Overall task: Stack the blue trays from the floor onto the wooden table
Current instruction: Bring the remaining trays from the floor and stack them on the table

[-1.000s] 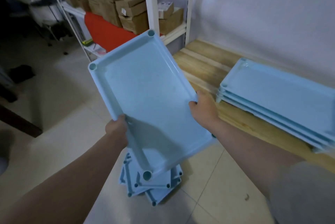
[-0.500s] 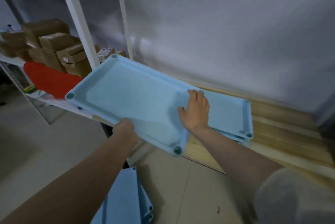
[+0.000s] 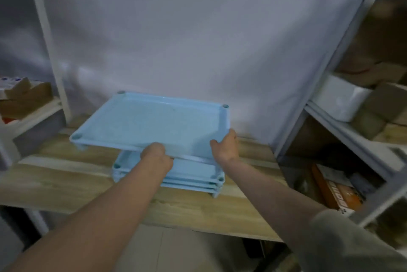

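A light blue tray (image 3: 149,122) hangs level just above a stack of blue trays (image 3: 189,174) on the wooden table (image 3: 66,183). My left hand (image 3: 156,156) grips its near long edge. My right hand (image 3: 225,146) holds its near right corner. The held tray sits shifted left of the stack and covers the stack's far part. The trays on the floor are out of view.
A white shelf post (image 3: 52,51) and cardboard boxes (image 3: 24,95) stand at the left. A grey rack (image 3: 343,122) with boxes and a white container (image 3: 343,100) is at the right. A pale wall (image 3: 176,29) backs the table.
Both hands have carried the tray from above the floor pile, rightward over the table, to just above the stack. The view has swung to face the wall, and the floor pile has left the frame.
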### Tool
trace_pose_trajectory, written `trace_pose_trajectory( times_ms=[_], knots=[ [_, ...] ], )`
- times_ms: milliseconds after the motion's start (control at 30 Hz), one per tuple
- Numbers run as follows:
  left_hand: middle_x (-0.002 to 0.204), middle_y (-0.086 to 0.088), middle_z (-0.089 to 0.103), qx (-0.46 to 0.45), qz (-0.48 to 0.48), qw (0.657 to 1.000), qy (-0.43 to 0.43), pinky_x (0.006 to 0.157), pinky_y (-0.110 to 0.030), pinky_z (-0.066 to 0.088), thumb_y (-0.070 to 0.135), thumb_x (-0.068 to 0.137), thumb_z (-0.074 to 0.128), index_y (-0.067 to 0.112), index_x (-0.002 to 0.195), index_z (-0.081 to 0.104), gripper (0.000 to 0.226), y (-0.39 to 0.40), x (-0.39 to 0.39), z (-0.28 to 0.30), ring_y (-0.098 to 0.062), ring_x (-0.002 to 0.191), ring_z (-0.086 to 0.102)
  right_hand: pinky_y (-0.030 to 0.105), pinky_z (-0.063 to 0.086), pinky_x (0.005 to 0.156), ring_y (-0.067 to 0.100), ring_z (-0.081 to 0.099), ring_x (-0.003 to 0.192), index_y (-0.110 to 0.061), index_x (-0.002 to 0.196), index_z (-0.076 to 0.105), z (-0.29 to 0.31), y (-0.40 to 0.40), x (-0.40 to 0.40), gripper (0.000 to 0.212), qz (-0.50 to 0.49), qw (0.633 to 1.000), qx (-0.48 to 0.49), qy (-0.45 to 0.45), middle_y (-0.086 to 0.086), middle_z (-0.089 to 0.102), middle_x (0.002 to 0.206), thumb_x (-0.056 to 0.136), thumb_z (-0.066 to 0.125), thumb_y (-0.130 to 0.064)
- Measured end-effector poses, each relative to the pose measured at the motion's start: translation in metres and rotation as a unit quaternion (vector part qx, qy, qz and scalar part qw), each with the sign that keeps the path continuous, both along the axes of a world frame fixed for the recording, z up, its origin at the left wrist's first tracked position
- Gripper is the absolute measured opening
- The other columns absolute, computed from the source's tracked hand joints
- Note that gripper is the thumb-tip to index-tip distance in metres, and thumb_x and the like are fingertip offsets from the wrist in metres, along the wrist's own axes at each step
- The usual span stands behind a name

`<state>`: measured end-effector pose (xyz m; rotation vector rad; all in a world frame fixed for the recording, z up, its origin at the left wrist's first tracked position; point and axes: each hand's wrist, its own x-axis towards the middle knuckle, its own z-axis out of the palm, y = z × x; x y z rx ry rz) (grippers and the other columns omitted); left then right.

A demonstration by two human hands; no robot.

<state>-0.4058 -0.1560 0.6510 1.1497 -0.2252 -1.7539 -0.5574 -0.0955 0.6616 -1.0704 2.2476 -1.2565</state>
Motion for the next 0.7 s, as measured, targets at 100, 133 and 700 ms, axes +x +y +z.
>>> trace_pose_trajectory(
  times_ms=[100, 133, 700],
  knots=[
    [0.095, -0.01, 0.063, 0.009, -0.036, 0.997, 0.065, 0.049, -0.035, 0.053, 0.001, 0.096, 0.044, 0.001, 0.126, 0.055, 0.031, -0.018, -0.014, -0.003, -0.025, 0.074, 0.06, 0.042, 0.052, 0.079, 0.033, 0.057, 0.097, -0.003, 0.123, 0.043, 0.006, -0.002, -0.016, 0.032, -0.075, 0.995, 0.003, -0.059, 0.017, 0.055, 0.118, 0.092, 0.049, -0.01],
    [0.096, -0.01, 0.062, 0.001, -0.081, 0.994, 0.072, 0.056, -0.038, 0.056, 0.0, 0.096, 0.045, -0.001, 0.113, 0.058, 0.021, -0.024, -0.016, -0.003, -0.024, 0.07, 0.057, 0.038, 0.052, 0.066, 0.028, 0.057, 0.085, -0.003, 0.117, 0.047, 0.006, -0.004, -0.019, 0.024, -0.098, 0.992, 0.001, -0.082, 0.015, 0.057, 0.11, 0.093, 0.045, -0.007],
    [0.109, -0.017, 0.055, 0.036, -0.186, 0.981, -0.03, 0.083, -0.048, 0.05, 0.006, 0.1, 0.041, 0.005, 0.108, 0.051, 0.012, -0.15, 0.053, -0.062, -0.028, 0.076, 0.057, 0.025, 0.046, 0.051, 0.012, 0.056, 0.071, -0.018, 0.12, 0.051, -0.04, -0.13, 0.023, 0.023, -0.133, 0.981, -0.057, -0.129, 0.003, 0.061, 0.097, 0.099, 0.042, -0.014]
  ],
)
